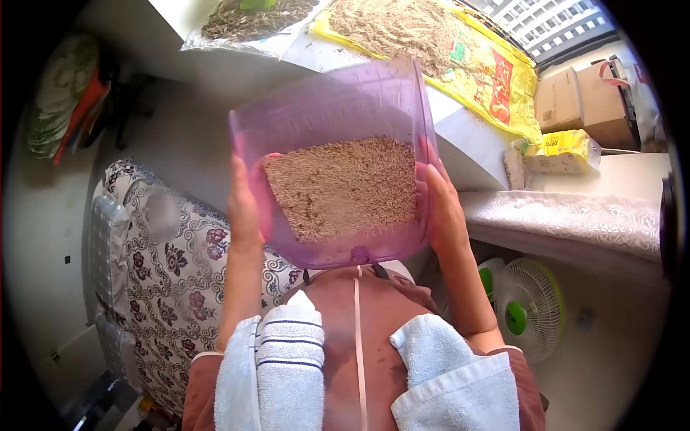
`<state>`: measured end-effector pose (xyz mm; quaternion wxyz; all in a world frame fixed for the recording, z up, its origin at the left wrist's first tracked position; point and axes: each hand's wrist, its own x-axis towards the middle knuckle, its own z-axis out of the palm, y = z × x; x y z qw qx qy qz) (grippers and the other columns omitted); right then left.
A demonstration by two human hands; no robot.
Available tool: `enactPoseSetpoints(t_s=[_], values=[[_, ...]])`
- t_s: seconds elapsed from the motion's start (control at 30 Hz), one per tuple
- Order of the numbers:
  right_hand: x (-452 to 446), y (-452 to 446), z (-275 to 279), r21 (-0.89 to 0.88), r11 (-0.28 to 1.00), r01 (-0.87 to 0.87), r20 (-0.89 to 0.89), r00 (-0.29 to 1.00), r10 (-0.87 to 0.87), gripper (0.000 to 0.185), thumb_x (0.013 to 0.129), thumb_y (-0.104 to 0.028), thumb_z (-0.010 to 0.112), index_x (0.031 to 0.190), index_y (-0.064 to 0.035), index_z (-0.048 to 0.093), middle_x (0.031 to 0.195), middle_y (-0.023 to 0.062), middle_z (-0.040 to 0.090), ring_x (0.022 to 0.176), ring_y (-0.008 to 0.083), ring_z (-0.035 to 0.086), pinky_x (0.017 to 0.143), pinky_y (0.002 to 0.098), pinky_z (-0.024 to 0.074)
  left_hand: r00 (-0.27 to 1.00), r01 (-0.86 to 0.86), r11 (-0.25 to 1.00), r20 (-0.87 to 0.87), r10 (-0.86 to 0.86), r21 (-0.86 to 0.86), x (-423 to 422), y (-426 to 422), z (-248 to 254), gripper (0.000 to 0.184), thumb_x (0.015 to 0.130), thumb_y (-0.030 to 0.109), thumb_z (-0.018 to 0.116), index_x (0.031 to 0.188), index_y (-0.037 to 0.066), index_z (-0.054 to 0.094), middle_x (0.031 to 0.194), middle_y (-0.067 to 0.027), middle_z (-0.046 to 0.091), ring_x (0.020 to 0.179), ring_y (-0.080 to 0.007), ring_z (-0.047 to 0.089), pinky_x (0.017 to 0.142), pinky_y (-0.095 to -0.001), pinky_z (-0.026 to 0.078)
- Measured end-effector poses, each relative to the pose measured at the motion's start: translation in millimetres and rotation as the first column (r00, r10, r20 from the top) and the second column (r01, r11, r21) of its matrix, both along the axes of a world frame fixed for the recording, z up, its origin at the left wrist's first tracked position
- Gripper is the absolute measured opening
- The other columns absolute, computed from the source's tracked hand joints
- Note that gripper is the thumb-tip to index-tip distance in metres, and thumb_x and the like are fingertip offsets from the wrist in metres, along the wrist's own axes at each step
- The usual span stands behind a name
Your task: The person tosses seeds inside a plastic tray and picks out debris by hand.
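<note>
A purple translucent container (323, 115) is held up in front of my body, its open side facing me. Light brown grains (345, 187) lie spread over its bottom, with a few darker specks among them. My left hand (246, 201) grips the container's left side, and some of its fingers show pinkish through the plastic. On the opposite side my right hand (442, 205) is closed round the container's wall, partly seen through it.
Yellow sacking (503, 86) bearing brown material lies on the ledge ahead, beside a white sheet with darker husks. Cardboard boxes (589, 100) and a yellow packet (563, 151) stand right. A fan (532, 309) is low right; a patterned cloth (172, 280) covers furniture left.
</note>
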<state>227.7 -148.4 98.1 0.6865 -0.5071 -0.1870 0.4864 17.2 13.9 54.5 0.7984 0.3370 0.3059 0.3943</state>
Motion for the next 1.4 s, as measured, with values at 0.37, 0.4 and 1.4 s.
enactPoseSetpoints(t_s=[0.37,0.4,1.4], values=[[-1.6,-13.3,-79.8,-0.069,0.997,-0.047,-0.173,0.984,0.034,0.059,0.097,-0.04,0.041,0.149,-0.0175,0.023,0.12,0.0086,0.056,0.099,0.0143,0.055,0.085,0.0285,0.0451,0.988,0.0,0.995,-0.151,0.016,0.104,-2.0,-12.5,-13.1,0.051,0.103,0.034,0.028,0.145,0.006,0.026,0.135,-0.0131,0.047,0.119,-0.0216,0.05,0.102,-0.0336,0.04],[1.9,-6.5,-73.6,-0.083,0.995,-0.051,-0.108,0.993,0.042,0.059,0.097,-0.039,0.041,0.149,-0.0163,0.024,0.12,0.0086,0.056,0.098,0.0138,0.055,0.085,0.0284,0.0452,0.992,-0.035,0.999,-0.124,0.039,0.035,-2.3,-11.4,-10.7,0.052,0.103,0.036,0.028,0.146,0.008,0.025,0.133,-0.0131,0.048,0.118,-0.0219,0.051,0.102,-0.0348,0.04],[-10.2,2.3,-81.7,0.191,0.982,-0.009,-0.063,0.998,0.021,0.056,0.097,-0.025,0.041,0.147,-0.0034,0.024,0.145,0.01,0.037,0.128,0.0199,0.041,0.106,0.0321,0.0322,0.988,-0.079,0.942,-0.099,0.117,0.326,-30.7,-10.9,-7.2,0.051,0.103,0.038,0.028,0.148,0.015,0.022,0.138,-0.0126,0.043,0.122,-0.0235,0.047,0.102,-0.0382,0.038]])
